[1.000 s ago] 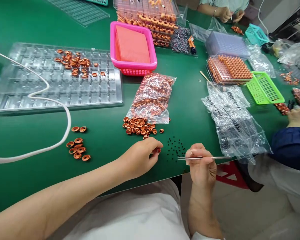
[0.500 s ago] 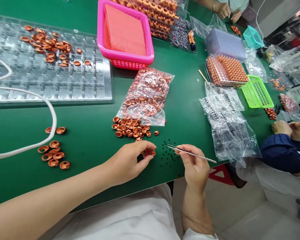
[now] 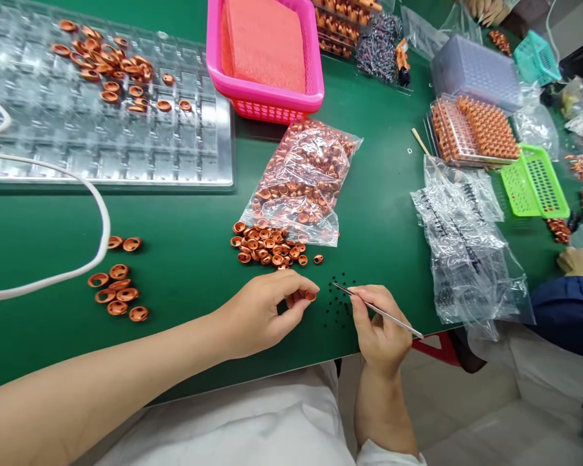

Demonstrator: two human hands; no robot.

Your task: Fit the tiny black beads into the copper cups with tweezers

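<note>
Between thumb and forefinger, my left hand (image 3: 267,314) pinches a small copper-coloured ring-shaped part (image 3: 310,296) just above the table. My right hand (image 3: 383,323) grips metal tweezers (image 3: 388,315) like a pen. Their tips point left, over a scatter of tiny black pieces (image 3: 339,304) on the green surface; whether they hold a piece is too small to tell. Behind my left hand lies a pile of similar copper-coloured parts (image 3: 267,244), at the mouth of a clear plastic bag (image 3: 306,175) full of them. A smaller group of these parts (image 3: 119,291) sits to the left.
A clear moulded tray (image 3: 175,152) with loose copper parts is at the upper left, crossed by a white cable (image 3: 100,213). Behind the bag stands a pink basket (image 3: 276,107). Flat plastic bags (image 3: 466,252) and a green basket (image 3: 534,181) lie right. A co-worker's sleeve (image 3: 568,317) shows at the right edge.
The view has shifted, so the table's contents sit further right. The tweezers have turned, their tips now nearer together and lower over the black pieces. My left hand keeps its pinch.
</note>
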